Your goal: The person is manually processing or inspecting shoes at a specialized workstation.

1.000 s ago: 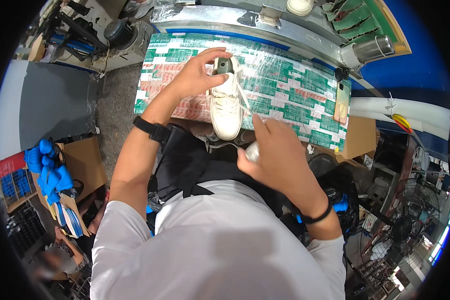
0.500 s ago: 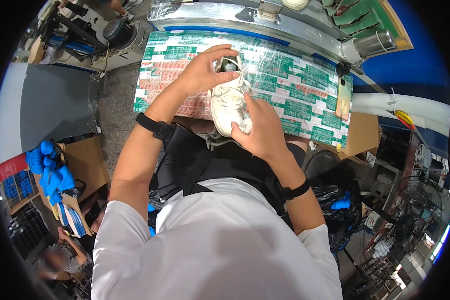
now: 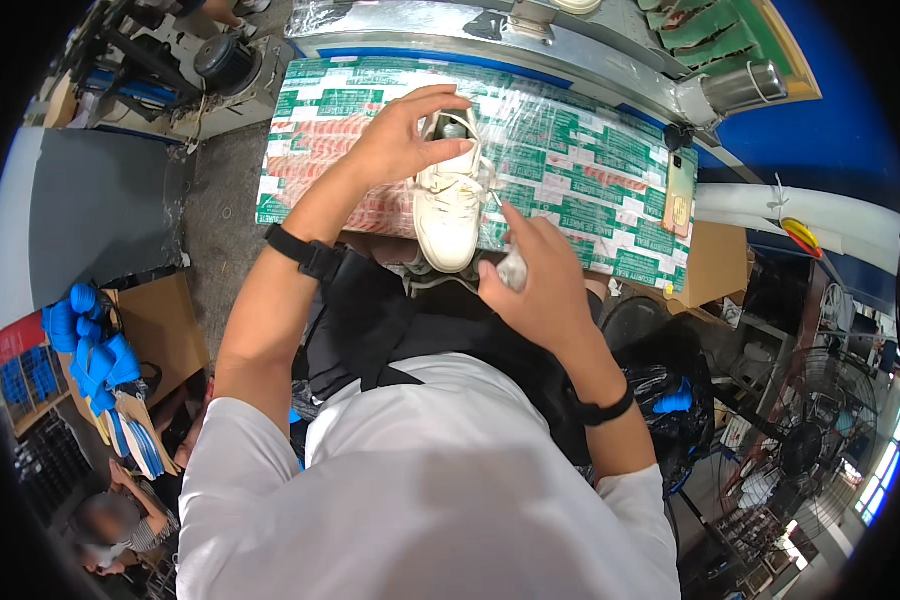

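We hold a white sneaker (image 3: 448, 205) upright at the near edge of the desk (image 3: 570, 160), which is covered in green-and-red printed sheets. Our left hand (image 3: 402, 140) curls around the shoe's heel opening, fingers closed on it. Our right hand (image 3: 540, 285) sits just beside the toe, clenched around a small pale wad (image 3: 511, 270).

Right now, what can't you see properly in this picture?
- Head view: the inside of the white lace-up shoe, hidden by the left hand.
- The small pale thing in the right hand, mostly covered by fingers.
- The shoe's sole, turned away.
- The far shelves at the right rim, too small.
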{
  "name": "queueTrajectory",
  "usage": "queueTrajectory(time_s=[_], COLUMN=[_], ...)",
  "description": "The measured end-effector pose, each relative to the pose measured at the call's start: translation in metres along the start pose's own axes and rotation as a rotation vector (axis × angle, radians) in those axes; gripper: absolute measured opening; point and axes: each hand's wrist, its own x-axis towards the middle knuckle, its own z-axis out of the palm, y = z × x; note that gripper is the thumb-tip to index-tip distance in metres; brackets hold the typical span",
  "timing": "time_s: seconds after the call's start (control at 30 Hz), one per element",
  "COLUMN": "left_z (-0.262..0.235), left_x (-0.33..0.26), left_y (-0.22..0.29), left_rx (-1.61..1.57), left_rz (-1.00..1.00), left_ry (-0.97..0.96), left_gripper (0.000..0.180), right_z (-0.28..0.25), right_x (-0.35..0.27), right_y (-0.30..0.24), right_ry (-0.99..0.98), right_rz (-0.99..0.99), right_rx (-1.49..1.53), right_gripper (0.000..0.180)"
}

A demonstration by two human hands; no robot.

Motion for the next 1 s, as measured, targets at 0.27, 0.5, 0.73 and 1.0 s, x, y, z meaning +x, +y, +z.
queueTrajectory(time_s=[0.27, 0.5, 0.73, 1.0], left_z=[0.004, -0.002, 0.001, 0.005], left_x=[-0.001, -0.002, 0.001, 0.002], left_y=[0.000, -0.003, -0.002, -0.006], left_rx=[-0.045, -0.021, 0.002, 0.013], left_rz=[0.000, 0.017, 0.072, 0.065], left_ry=[0.007, 0.005, 0.032, 0.037], left_gripper=[0.059, 0.060, 0.058, 0.062], right_z=[0.039, 0.019, 0.025, 0.057], right_x=[0.014, 0.003, 0.012, 0.030], right_y=[0.025, -0.009, -0.016, 0.000], right_ry=[0.065, 0.019, 0.009, -0.072], right_rz=[0.021, -0.126, -0.174, -0.140], right_rx=[0.032, -0.260, -0.187, -0.234], right_gripper=[0.074, 0.081, 0.084, 0.086])
